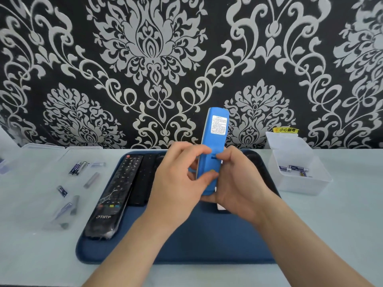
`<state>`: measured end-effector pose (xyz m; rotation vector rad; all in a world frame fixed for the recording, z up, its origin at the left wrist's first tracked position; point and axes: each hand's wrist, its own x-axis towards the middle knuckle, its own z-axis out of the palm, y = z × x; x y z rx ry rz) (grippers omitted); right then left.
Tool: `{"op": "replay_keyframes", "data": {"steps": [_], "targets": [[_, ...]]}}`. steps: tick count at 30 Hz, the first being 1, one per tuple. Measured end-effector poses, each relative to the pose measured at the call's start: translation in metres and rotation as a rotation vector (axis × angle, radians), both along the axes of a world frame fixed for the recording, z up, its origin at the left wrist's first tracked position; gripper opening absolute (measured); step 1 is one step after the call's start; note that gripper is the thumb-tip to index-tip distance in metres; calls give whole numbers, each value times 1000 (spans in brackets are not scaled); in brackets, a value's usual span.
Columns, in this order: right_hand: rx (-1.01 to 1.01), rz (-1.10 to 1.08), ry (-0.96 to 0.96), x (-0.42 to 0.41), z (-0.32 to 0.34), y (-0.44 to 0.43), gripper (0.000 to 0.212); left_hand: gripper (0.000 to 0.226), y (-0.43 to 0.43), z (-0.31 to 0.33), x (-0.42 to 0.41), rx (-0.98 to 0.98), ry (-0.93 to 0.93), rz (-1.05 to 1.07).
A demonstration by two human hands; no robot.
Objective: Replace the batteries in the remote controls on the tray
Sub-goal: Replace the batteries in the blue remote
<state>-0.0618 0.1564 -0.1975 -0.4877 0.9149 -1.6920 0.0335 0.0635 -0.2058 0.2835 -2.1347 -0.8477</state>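
1. A pale table (pixel 342 235) is carrying everything, under black-and-silver patterned wallpaper (pixel 153 59).
2. A dark blue tray (pixel 207 241) is lying at the centre.
3. A clear box (pixel 298 181), right of the tray, is holding batteries (pixel 294 168).
4. A black remote (pixel 112 195) is lying on the tray's left side, another dark remote (pixel 143 179) just beside it.
5. A blue remote (pixel 213 146) is standing nearly upright above the tray, label facing the camera.
6. The left hand (pixel 182 183) and right hand (pixel 238 183) are both closing around its lower half.
7. Loose batteries (pixel 76 167) are lying left of the tray.
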Motion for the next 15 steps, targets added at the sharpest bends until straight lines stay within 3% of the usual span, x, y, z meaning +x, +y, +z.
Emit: {"op": "replay_keyframes", "data": {"steps": [15], "targets": [[33, -42, -14, -4, -3, 4, 51, 38, -2, -9, -1, -265, -91, -47]]}}
